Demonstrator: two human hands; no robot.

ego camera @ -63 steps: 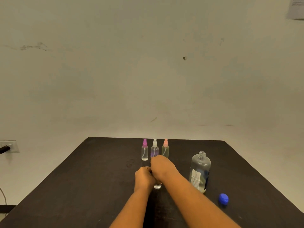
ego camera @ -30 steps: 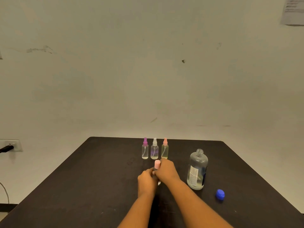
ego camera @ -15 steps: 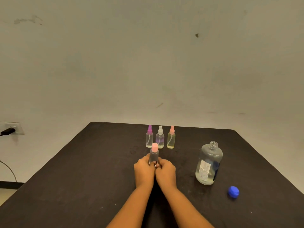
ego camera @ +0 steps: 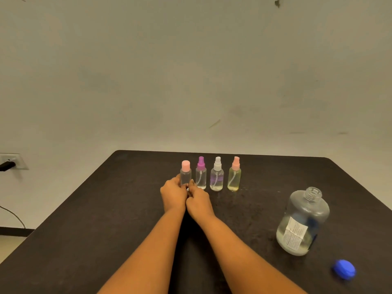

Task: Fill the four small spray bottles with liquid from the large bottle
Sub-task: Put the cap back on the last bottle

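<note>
Four small spray bottles stand in a row near the far side of the black table (ego camera: 106,209). The leftmost bottle (ego camera: 185,174) has a light pink cap and clear liquid. My left hand (ego camera: 174,195) and my right hand (ego camera: 198,201) both grip its lower part. To its right stand a purple-topped bottle (ego camera: 200,175), a white-topped bottle (ego camera: 217,177) and a pink-topped bottle (ego camera: 234,177) with yellowish liquid. The large clear bottle (ego camera: 302,222) stands uncapped at the right, with liquid low in it. Its blue cap (ego camera: 343,269) lies on the table nearer to me.
A pale wall rises behind the table's far edge. A wall outlet (ego camera: 10,161) with a dark plug and a cable is at the left, beyond the table's left edge.
Both hands have carried the pink-capped bottle away from me and to the left, setting it at the left end of the row. The view has tilted down.
</note>
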